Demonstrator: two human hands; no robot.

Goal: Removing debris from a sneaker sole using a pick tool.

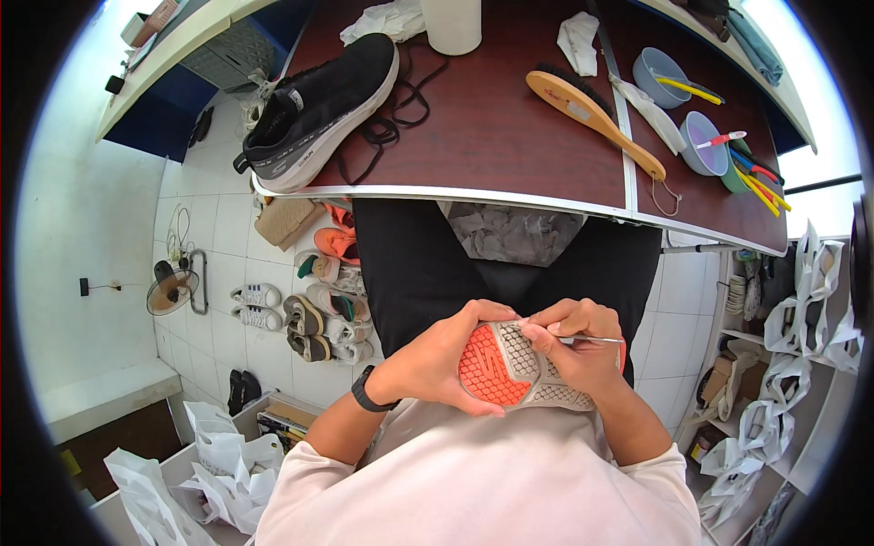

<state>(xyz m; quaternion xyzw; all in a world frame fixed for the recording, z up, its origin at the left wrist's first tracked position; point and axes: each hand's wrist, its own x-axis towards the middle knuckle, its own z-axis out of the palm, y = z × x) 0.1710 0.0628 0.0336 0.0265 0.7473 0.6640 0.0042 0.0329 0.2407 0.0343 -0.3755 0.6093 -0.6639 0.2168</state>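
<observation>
Shoe [521, 357] is held sole-up before the table [464, 136], its orange end gripped by the left hand [443, 357]. A thin tool [594, 339] is pinched in the right hand [587, 359]. At the table's left end a black shoe [314, 114] is set; towards its right, a brush [592, 116] and bowls [701, 153].

The person shows two hands [430, 362], one black wristband [362, 389], one orange-and-grey-soled shoe [487, 364] and one slim metallic tool [594, 339]. The tabletop [482, 146] carries one black lace-up sneaker [314, 114], one wooden-handled brush [587, 115], one white cylindrical container [452, 27], three bowls [645, 77] and one pink-and-white stick [722, 140]. Yellow-handled tools [689, 89] overlap too much for a sure count. On the floor [209, 350] stand one fan [171, 287], two white striped sneakers [255, 295] and two black shoes [236, 391] side by side.
</observation>
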